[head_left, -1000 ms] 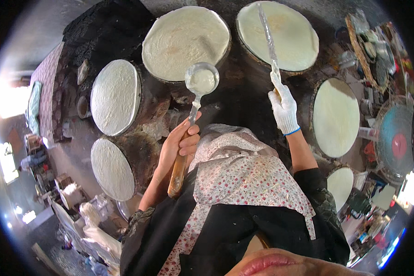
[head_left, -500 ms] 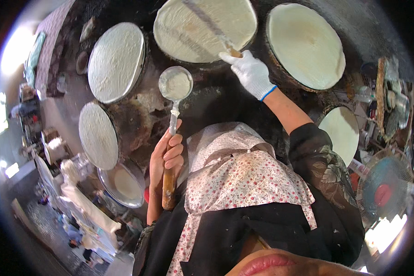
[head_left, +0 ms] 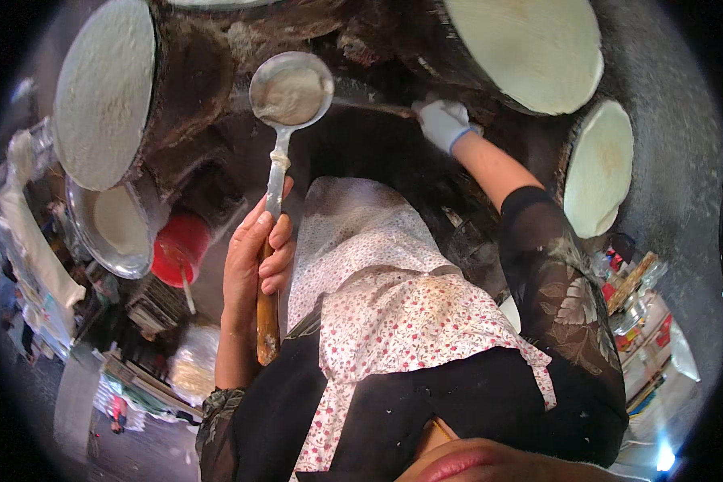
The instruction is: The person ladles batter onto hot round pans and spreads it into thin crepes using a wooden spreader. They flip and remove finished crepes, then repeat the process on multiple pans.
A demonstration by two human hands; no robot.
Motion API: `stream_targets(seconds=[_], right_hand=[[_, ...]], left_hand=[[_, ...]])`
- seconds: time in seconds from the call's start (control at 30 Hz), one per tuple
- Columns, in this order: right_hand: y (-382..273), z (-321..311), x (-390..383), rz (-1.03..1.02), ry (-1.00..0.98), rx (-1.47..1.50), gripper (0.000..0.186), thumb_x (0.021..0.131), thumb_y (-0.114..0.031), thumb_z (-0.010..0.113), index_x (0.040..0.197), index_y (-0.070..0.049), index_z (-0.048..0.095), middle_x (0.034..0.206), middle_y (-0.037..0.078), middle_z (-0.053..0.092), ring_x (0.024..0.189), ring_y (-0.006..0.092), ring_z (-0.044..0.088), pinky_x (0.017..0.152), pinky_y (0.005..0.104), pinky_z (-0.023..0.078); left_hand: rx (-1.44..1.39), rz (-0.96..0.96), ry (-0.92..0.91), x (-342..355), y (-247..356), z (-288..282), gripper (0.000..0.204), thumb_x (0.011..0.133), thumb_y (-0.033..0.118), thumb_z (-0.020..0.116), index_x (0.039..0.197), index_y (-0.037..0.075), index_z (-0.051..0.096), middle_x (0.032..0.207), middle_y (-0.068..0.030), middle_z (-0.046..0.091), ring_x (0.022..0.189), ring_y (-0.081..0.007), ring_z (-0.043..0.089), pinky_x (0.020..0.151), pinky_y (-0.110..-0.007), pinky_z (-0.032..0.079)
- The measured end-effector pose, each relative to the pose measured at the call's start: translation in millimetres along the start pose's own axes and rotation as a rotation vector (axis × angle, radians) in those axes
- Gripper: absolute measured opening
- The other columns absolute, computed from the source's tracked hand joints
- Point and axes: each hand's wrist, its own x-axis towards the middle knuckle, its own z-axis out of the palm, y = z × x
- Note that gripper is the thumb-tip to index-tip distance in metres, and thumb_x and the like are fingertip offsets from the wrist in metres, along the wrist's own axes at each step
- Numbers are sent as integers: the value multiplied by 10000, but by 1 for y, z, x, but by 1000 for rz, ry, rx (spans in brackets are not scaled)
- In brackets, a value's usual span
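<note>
My left hand point(head_left: 259, 253) grips the wooden handle of a metal ladle point(head_left: 292, 95), held upright in the middle with pale batter in its bowl. My right hand point(head_left: 446, 126), in a white knit glove, is closed on a long flat spreading tool point(head_left: 377, 107), whose far end passes behind the ladle. Round griddles covered in pale batter surround me: one upper left point(head_left: 103, 95), a large one upper right point(head_left: 522, 50) beyond my gloved hand, and a smaller one at right point(head_left: 597, 169).
A metal basin point(head_left: 143, 257) with white liquid and a red bucket point(head_left: 181, 249) stand at left, near a plastic bag of pale material point(head_left: 193, 365). Clutter point(head_left: 635, 305) sits at lower right. A floral apron point(head_left: 402, 321) covers my front.
The view has swung downward, bringing the bucket into sight. My right hand has left the top middle griddle with the tool, now lower and horizontal. The ladle stays in my left hand.
</note>
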Motion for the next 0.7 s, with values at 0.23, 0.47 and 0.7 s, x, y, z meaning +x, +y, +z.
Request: stream_targets(seconds=[0.23, 0.47, 0.7], right_hand=[[39, 10, 102, 29, 18, -392, 296, 1003, -171, 608, 1271, -117, 721, 1294, 167, 652, 1023, 337, 733, 705, 521, 609], [73, 46, 124, -121, 199, -594, 159, 960, -155, 671, 922, -39, 772, 756, 135, 698, 657, 293, 700, 506, 479, 547], [67, 37, 118, -72, 8, -713, 131, 963, -156, 650, 1003, -53, 720, 857, 148, 708, 724, 303, 716, 510, 487, 536]], left_hand=[[38, -79, 43, 12, 18, -25, 531, 1152, 163, 433, 1656, 38, 323, 836, -10, 478, 490, -30, 366, 368, -183, 323], [73, -46, 71, 3, 26, -36, 531, 1156, 159, 411, 1665, 47, 308, 838, -23, 487, 494, -39, 384, 387, -190, 333], [64, -52, 101, 5, 24, -44, 542, 1160, 161, 418, 1676, 57, 291, 840, -24, 486, 501, -40, 385, 393, -194, 338]])
